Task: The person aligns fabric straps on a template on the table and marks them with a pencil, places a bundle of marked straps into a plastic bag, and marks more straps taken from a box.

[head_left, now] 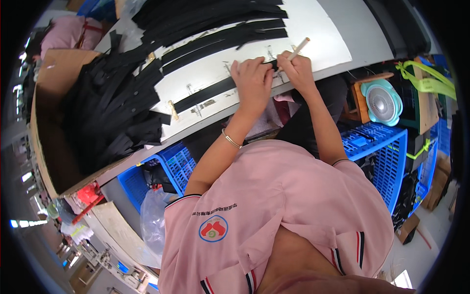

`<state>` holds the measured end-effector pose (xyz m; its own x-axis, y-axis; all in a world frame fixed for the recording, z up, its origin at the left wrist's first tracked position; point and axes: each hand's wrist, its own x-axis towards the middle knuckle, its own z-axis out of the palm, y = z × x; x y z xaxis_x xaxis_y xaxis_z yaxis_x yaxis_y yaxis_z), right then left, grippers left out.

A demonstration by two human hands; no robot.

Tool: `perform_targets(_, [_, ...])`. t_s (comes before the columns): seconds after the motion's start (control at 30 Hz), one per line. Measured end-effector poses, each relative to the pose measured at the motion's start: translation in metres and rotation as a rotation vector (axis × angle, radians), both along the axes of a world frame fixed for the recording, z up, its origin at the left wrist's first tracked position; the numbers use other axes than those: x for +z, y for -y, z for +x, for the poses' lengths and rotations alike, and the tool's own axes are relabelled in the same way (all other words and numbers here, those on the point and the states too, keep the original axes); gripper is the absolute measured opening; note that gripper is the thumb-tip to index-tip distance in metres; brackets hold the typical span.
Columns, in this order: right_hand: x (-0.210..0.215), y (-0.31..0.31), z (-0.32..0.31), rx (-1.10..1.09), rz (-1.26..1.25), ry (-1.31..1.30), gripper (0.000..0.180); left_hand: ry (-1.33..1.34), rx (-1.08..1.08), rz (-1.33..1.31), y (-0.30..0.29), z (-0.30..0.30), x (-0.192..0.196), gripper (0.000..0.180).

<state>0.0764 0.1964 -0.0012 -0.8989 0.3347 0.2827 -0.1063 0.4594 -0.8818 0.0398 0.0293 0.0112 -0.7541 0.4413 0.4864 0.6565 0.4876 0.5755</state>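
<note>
A long black fabric strip (205, 96) lies along the near edge of the white tabletop (323, 39). My left hand (253, 83) rests on its right part, fingers extended and pressing it down. Just to the right, my right hand (296, 71) is closed around a pale pencil (300, 47), its top end slanting up and away. The pencil's tip is hidden by the fingers, down at the strip's right end. Small dark marks and pieces of yellowish tape (173, 110) show on the white surface around the strip.
More black strips (210, 24) lie in rows farther back. A cardboard box (44, 142) heaped with black strips (107, 108) stands at the left. Blue plastic crates (391, 166) sit below the table, and a teal fan (384, 103) is at the right.
</note>
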Motion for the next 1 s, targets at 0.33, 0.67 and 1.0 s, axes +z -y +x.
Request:
perform_targets(0.33, [0.010,0.002,0.010,-0.169,-0.263,-0.031,0.028,0.058,-0.040,-0.227,0.009,-0.013,-0.003,0.043])
perform_targets(0.67, [0.012,0.006,0.008,-0.148,-0.312,0.013,0.026,0.205,-0.119,-0.088,0.019,-0.079,0.002,0.037])
perform_targets(1.0, [0.012,0.004,0.006,-0.142,-0.351,-0.006,0.026,-0.108,0.433,-0.582,0.229,-0.061,0.026,0.052])
